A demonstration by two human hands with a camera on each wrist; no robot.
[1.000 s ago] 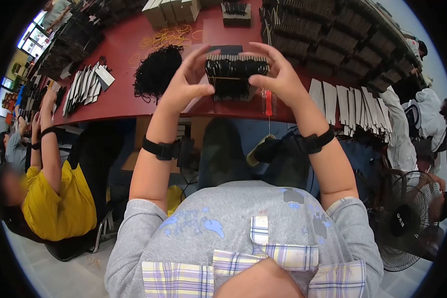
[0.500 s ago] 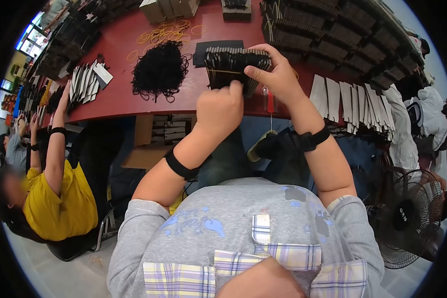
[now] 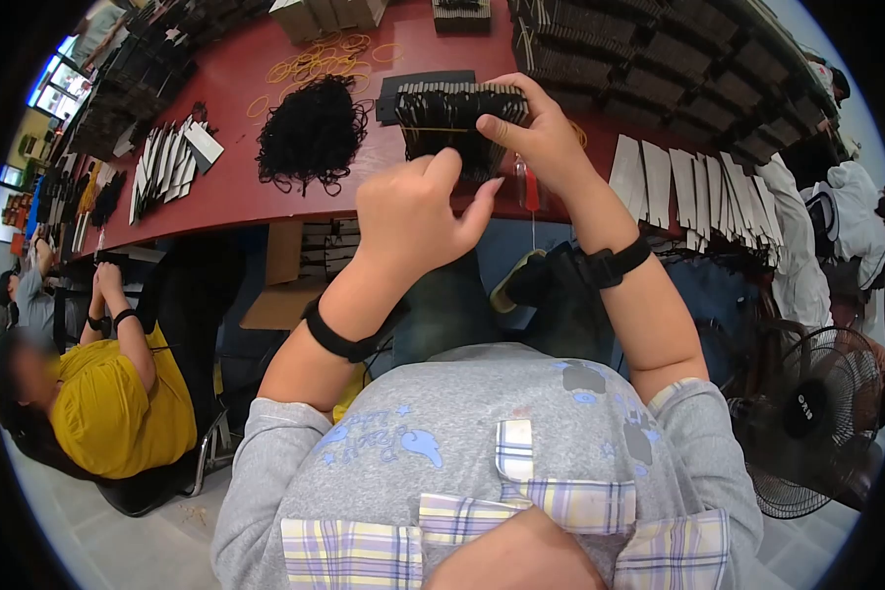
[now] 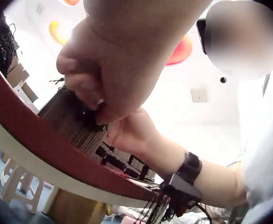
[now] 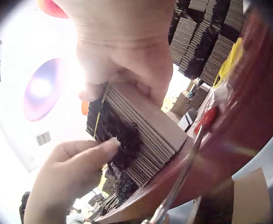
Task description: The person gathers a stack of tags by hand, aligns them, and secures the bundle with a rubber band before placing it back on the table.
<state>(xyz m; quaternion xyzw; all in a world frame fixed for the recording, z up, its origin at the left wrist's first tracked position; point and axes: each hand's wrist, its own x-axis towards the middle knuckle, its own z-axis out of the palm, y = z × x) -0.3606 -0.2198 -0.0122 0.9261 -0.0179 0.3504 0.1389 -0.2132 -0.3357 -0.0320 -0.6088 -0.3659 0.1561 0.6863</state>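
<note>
A banded bundle of flat cards [image 3: 462, 98] with black cords bunched on its near face stands at the red table's front edge. My right hand [image 3: 551, 147] grips its right end, thumb on the near side. A thin yellow rubber band [image 5: 99, 112] runs round the bundle. My left hand [image 3: 408, 211] is at the lower near face with fingers curled and thumb spread away. In the right wrist view its fingertip touches the black cords [image 5: 129, 151]; I cannot tell whether it pinches any. Behind the bundle lies a dark flat card [image 3: 391, 98].
A heap of loose black cords [image 3: 310, 138] and scattered yellow rubber bands [image 3: 320, 59] lie to the left. White strips [image 3: 649, 182] fan out at right. A red-handled tool [image 3: 531, 187] lies by the edge. Stacked bundles [image 3: 610, 79] rise behind. A person in yellow [image 3: 118, 413] sits at left.
My left hand left the bundle's left end, came round to its near face, then drew slightly back and left with the thumb spreading. My right hand keeps its grip. The seated person's hands came down.
</note>
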